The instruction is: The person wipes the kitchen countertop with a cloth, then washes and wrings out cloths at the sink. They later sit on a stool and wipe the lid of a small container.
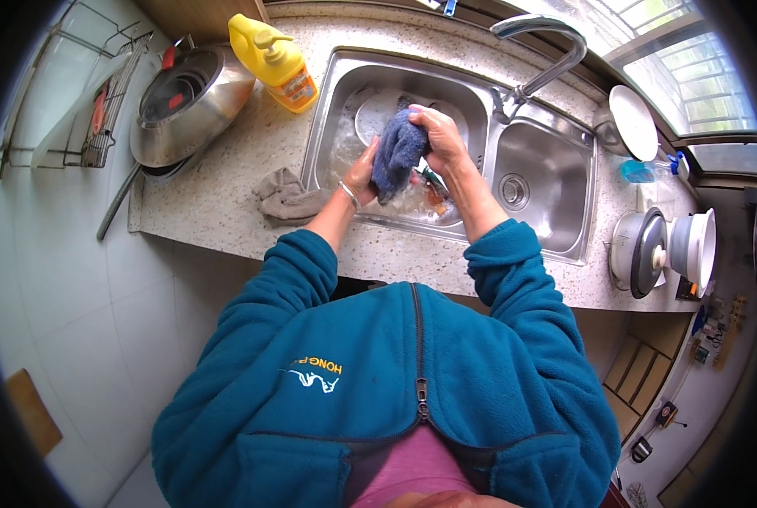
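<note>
A dark blue cloth (398,154) hangs bunched between my hands over the left basin of the steel sink (317,118). My left hand (361,173) presses against its left side, with a bracelet on that wrist. From the upper right, my right hand (439,138) grips the cloth, its fingers curled round the edge. Beneath it, soapy water fills the basin, and a pale round plate (368,118) shows behind the cloth. Some small brownish and green items lie in the water by my right wrist; I cannot make out their kind.
A yellow pump bottle (270,63) and a large metal pan (179,127) stand on the left counter. A grey-brown cloth (290,199) lies at the sink's left front corner. The chrome faucet (552,51) rises behind the right basin (548,182). Pots (637,254) sit far right.
</note>
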Demonstrator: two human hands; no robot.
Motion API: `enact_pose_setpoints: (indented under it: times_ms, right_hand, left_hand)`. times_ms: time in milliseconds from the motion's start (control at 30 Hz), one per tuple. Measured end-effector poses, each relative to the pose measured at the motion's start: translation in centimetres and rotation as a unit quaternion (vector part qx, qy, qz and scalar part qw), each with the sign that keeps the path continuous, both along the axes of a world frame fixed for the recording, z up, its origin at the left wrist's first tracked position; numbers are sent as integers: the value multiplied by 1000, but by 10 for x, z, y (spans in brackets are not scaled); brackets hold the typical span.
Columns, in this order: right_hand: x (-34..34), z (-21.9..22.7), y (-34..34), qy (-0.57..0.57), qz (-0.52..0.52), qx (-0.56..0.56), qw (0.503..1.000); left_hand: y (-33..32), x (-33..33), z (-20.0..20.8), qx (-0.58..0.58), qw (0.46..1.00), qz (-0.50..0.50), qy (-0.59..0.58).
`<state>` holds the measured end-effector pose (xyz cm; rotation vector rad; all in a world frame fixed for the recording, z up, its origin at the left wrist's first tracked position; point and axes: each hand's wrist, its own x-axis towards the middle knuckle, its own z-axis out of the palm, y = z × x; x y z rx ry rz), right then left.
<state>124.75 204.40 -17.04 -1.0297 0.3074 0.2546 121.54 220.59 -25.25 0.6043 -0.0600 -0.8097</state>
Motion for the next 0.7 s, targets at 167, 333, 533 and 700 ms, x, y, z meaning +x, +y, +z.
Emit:
enact_pose_setpoints:
  times_ms: [167, 333, 533, 700]
  right_hand:
    - [-2, -11, -28, -73, 32, -18, 997]
    - [-55, -24, -4, -237, 78, -699, 670]
    - [-46, -15, -70, -91, 161, -214, 959]
    - [-25, -25, -66, -52, 157, 116, 979]
  left_hand:
    - [-17, -12, 9, 3, 990, 14, 143]
    - [-48, -2, 11, -28, 987, 88, 130]
    - [-33, -5, 29, 75, 985, 76, 137]
    - [-39, 0, 61, -24, 992, -53, 112]
